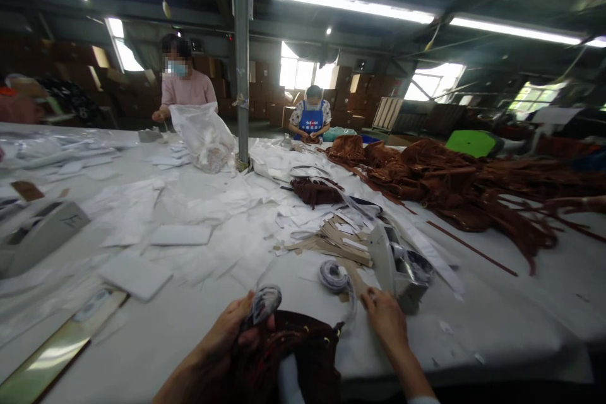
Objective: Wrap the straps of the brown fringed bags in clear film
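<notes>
At the near edge of the white table (189,328) lies a dark brown bag (303,353). My left hand (231,328) is closed on its top edge together with a grey wrapped handle or cord end (265,302). My right hand (386,315) reaches past the bag toward a white tape dispenser (400,265). Its fingers are curled at the dispenser's base beside a strip of cardboard (355,278); whether they hold anything I cannot make out. A grey coil of cord (334,276) lies between the hands.
White papers and card pieces (189,214) cover the table's middle. A pile of rust-brown fringed bags (454,183) fills the right side. A steel post (241,57) rises from the table. One person handles a plastic bag (203,136) at the far left; another person (311,117) sits farther back.
</notes>
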Demonstrator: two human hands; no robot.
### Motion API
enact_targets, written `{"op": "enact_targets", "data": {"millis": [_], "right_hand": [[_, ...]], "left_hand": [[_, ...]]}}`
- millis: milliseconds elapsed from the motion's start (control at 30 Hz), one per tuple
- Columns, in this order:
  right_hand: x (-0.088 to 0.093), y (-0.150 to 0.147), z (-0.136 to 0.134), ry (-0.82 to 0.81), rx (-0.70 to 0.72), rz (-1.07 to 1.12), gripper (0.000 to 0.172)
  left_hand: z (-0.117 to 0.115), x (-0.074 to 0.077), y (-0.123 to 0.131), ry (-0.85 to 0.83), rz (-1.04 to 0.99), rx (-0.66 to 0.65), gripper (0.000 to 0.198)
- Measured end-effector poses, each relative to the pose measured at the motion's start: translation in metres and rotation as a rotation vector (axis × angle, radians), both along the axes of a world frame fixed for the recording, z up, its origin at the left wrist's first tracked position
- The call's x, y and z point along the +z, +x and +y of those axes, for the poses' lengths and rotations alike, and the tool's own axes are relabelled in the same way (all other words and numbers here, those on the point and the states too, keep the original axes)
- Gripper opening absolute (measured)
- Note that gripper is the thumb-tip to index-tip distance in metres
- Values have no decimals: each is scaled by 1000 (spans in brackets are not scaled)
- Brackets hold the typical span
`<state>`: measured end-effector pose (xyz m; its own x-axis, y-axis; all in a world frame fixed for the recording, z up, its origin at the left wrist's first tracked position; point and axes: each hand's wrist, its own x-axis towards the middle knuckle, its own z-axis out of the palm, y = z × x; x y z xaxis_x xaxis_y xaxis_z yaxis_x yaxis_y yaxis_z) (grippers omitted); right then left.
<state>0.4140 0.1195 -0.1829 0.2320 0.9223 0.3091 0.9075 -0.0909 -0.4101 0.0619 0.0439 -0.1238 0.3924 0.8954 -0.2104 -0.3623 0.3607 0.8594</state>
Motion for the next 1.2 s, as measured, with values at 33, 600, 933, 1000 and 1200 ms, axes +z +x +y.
{"op": "enact_targets", "data": {"millis": [33,600,933,1000,1200], "right_hand": [[-2,0,0,-9,1,18,18],[82,-165,-100,-407,339,1245,57],[80,-190,-104,-427,358,1300,60],[77,-195,-102,-373,370,1312,58],[76,-198,-100,-347,664,1339,42]], "left_hand": [[1,-1,-1,-1,-6,11,65],[-4,10,1,166,41,230,47],[-13,4,3,268,42,196,36],[-16,5,5,277,40,147,35],[-20,14,-1,292,-21,111,34]]}}
